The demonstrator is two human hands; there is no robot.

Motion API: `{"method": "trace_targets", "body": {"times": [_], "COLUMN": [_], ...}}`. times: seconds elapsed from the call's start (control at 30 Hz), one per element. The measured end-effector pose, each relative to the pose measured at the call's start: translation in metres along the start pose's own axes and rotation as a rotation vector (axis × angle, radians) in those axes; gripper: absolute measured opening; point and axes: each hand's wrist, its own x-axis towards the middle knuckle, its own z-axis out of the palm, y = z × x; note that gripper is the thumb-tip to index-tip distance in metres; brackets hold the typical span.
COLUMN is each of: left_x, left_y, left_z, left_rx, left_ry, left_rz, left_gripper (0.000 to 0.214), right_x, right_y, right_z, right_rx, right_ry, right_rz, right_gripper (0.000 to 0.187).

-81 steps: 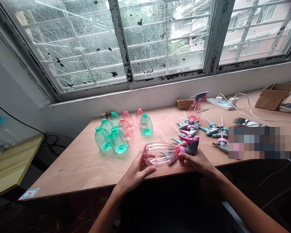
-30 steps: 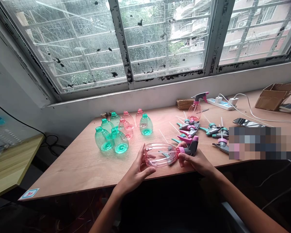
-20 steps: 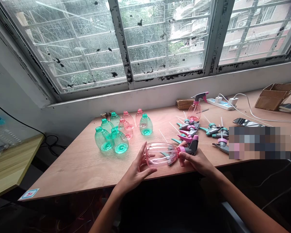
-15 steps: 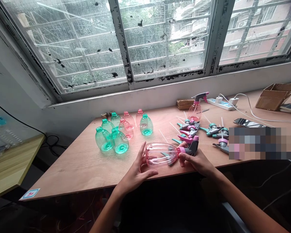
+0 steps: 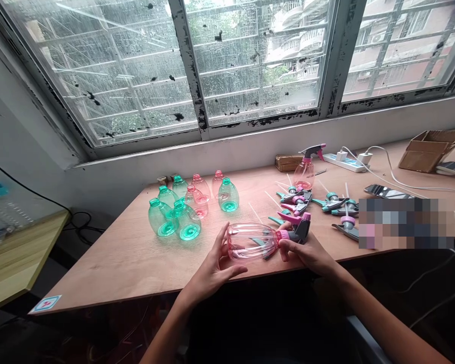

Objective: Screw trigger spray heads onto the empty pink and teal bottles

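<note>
A clear pink spray bottle (image 5: 250,242) lies sideways between my hands near the table's front edge. Its base rests in my left hand (image 5: 213,270), fingers behind it and thumb stretched out below. My right hand (image 5: 311,254) grips the neck end, thumb and fingers at the pink collar (image 5: 283,235) under the black and pink trigger head (image 5: 301,228). The head sits on the bottle's neck. Just beyond, several loose trigger heads (image 5: 298,202) with white tubes lie on the table, partly hidden by the bottle and my right hand.
Several open green bottles (image 5: 189,222) and pink bottles (image 5: 218,184) stand left of centre. A pink bottle with a sprayer (image 5: 304,172) stands at the back, near a power strip (image 5: 347,163) with white cables. More trigger heads (image 5: 335,203), a phone (image 5: 389,192) and a cardboard box (image 5: 428,151) lie right.
Almost nothing differs. Both hands keep their places on the spray bottle, and the view has shifted very slightly.
</note>
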Motion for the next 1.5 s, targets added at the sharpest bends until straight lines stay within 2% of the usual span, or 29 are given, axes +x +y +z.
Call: {"method": "trace_targets", "body": {"times": [0.07,0.23,0.43,0.63,0.87,1.1,1.3,1.5], "left_x": [-0.001,0.000,-0.001,-0.002,0.000,-0.002,-0.002,-0.001], "left_y": [0.002,0.005,0.004,0.002,0.004,0.004,0.002,0.003], "left_z": [-0.001,-0.002,0.000,-0.002,-0.003,0.000,0.000,0.001], "left_rx": [-0.034,-0.015,-0.061,-0.065,-0.078,-0.058,-0.035,0.021], "left_ry": [-0.007,-0.001,0.007,-0.023,-0.031,-0.018,-0.017,0.011], "left_rz": [-0.005,0.005,0.002,-0.016,-0.009,-0.034,0.003,0.080], "left_gripper": [0.105,0.082,0.101,0.104,0.087,0.092,0.091,0.087], "right_x": [0.000,0.001,0.000,0.000,-0.002,-0.004,-0.002,-0.001], "right_y": [0.001,0.002,0.000,-0.003,0.000,0.006,-0.001,-0.004], "right_z": [0.000,-0.001,-0.002,-0.001,0.000,-0.003,0.002,0.005], "right_rx": [0.003,0.002,-0.034,-0.046,0.008,0.115,0.070,0.080], "right_ry": [-0.011,-0.033,0.011,-0.001,0.025,0.042,0.081,0.099], "right_rz": [-0.010,-0.008,0.005,-0.003,0.032,0.068,0.130,0.125], "right_gripper": [0.029,0.029,0.033,0.032,0.036,0.050,0.045,0.040]}}
